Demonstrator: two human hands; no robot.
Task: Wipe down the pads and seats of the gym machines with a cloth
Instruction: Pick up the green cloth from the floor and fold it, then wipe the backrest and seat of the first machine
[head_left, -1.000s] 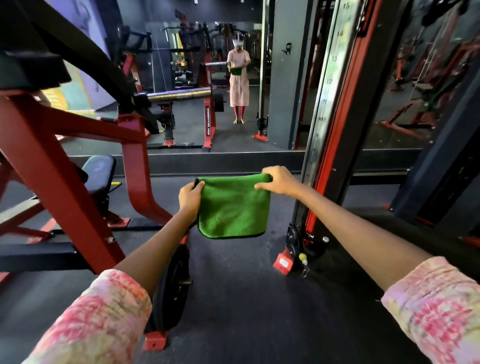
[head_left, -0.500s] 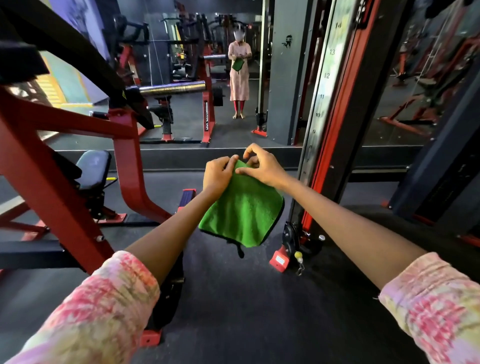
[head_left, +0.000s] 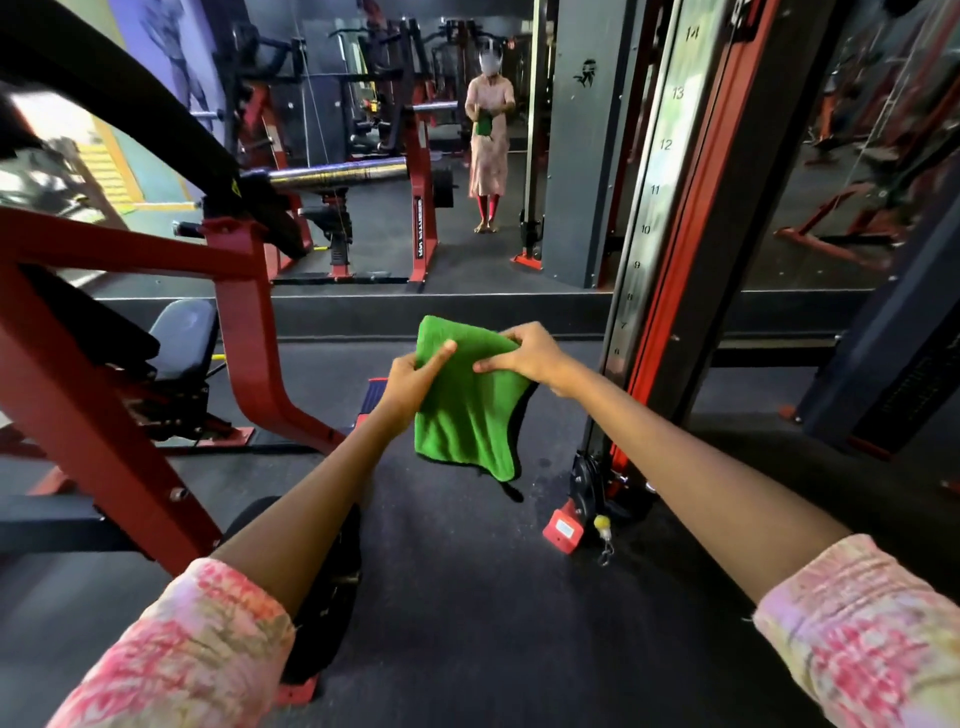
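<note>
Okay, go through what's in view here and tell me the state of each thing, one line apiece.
green cloth: folded, hanging in the air, held by both hands, touching no machine
left hand: grips the cloth's left edge, thumb on the front
right hand: pinches the cloth's upper right part
black seat pad: on the red machine, unoccupied, not touched by the cloth
steel bar: horizontal, no plates visible

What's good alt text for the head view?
Both hands, left hand and right hand, hold a green cloth in the air above a dark gym floor, between a red machine with a black seat and a weight stack.
</note>
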